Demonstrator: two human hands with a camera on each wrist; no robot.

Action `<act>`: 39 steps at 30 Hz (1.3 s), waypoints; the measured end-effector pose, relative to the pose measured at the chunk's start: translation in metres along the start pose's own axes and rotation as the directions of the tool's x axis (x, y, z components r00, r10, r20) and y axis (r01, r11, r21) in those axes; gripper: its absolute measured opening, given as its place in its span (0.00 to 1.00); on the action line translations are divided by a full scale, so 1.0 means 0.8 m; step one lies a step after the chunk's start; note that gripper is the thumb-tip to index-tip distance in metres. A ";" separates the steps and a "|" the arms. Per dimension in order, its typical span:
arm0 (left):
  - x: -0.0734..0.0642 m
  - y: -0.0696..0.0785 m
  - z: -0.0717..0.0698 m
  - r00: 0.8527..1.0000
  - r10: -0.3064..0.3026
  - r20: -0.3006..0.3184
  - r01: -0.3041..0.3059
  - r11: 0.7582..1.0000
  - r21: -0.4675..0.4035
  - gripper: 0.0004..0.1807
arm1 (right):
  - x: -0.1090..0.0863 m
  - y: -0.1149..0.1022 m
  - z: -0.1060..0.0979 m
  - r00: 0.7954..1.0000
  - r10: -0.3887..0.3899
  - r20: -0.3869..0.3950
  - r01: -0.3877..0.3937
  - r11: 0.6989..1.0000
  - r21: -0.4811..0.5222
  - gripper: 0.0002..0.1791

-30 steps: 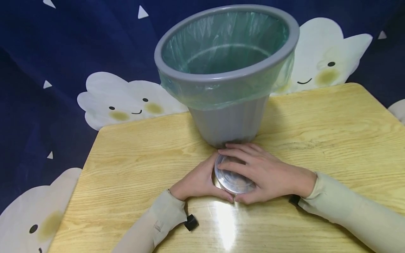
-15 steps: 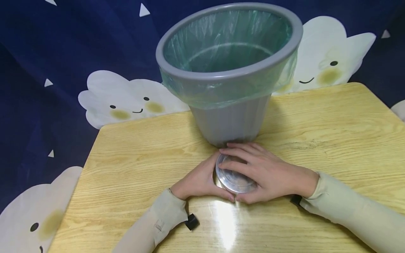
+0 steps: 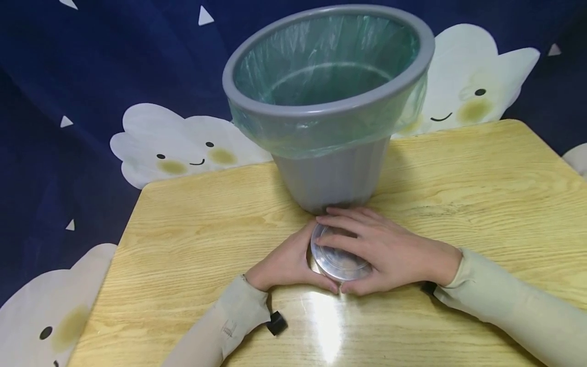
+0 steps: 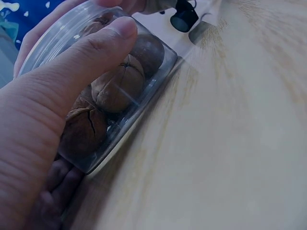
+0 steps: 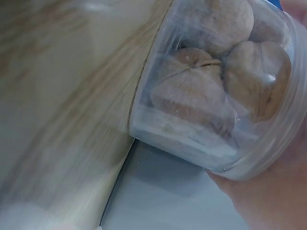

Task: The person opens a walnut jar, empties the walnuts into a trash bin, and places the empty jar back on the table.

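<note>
A squat clear plastic jar (image 5: 177,136) with a round shiny lid (image 3: 337,261) stands on the table between both hands. Through its wall show several brown walnuts (image 4: 117,86), their shells cracked. My left hand (image 3: 288,261) wraps the jar's left side, thumb (image 4: 91,55) along the near wall. From the right, my right hand (image 3: 387,250) grips the lid, fingers spread over its top and thumb at the near edge. The two thumb tips nearly meet in front. The left fingers are mostly hidden behind the jar.
A grey bin (image 3: 332,178) lined with a green plastic bag (image 3: 321,137) stands just behind the jar, close to the right fingertips. The wooden table (image 3: 197,229) ends at a dark blue cloth (image 3: 151,56) with printed clouds.
</note>
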State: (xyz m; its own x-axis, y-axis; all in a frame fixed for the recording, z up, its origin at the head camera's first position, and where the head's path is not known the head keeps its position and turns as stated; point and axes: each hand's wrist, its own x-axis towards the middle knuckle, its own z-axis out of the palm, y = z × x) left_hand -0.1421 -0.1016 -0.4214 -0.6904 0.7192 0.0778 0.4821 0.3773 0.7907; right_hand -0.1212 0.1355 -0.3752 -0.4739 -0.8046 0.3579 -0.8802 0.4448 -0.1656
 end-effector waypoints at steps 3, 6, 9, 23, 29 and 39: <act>-0.001 0.000 0.000 1.000 -0.006 -0.002 0.006 1.000 0.006 0.69 | 0.000 0.000 -0.001 1.000 0.000 0.010 0.000 1.000 0.000 0.43; -0.001 -0.001 0.000 1.000 -0.004 -0.004 0.004 1.000 0.013 0.70 | 0.000 0.000 -0.001 1.000 0.005 0.023 -0.005 1.000 0.003 0.43; 0.001 0.000 0.001 1.000 0.010 -0.004 -0.010 1.000 0.008 0.70 | -0.001 0.000 -0.002 0.999 0.012 0.033 -0.012 1.000 0.004 0.43; 0.001 -0.001 0.002 1.000 0.009 0.002 -0.009 1.000 -0.016 0.71 | -0.002 0.002 -0.002 1.000 -0.008 0.012 0.008 1.000 -0.004 0.43; 0.001 -0.001 0.001 1.000 0.006 0.000 -0.006 1.000 0.002 0.71 | -0.002 0.002 -0.003 1.000 -0.005 0.023 0.005 1.000 0.007 0.44; 0.000 0.000 0.000 1.000 -0.003 0.004 0.003 1.000 0.005 0.71 | -0.001 0.002 -0.005 0.999 0.009 0.048 -0.009 1.000 0.012 0.44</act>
State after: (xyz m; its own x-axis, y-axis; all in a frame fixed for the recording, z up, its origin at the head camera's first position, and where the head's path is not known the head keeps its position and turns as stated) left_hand -0.1421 -0.1012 -0.4216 -0.6897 0.7204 0.0733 0.4831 0.3824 0.7877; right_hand -0.1221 0.1388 -0.3722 -0.4823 -0.8185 0.3123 -0.8760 0.4474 -0.1803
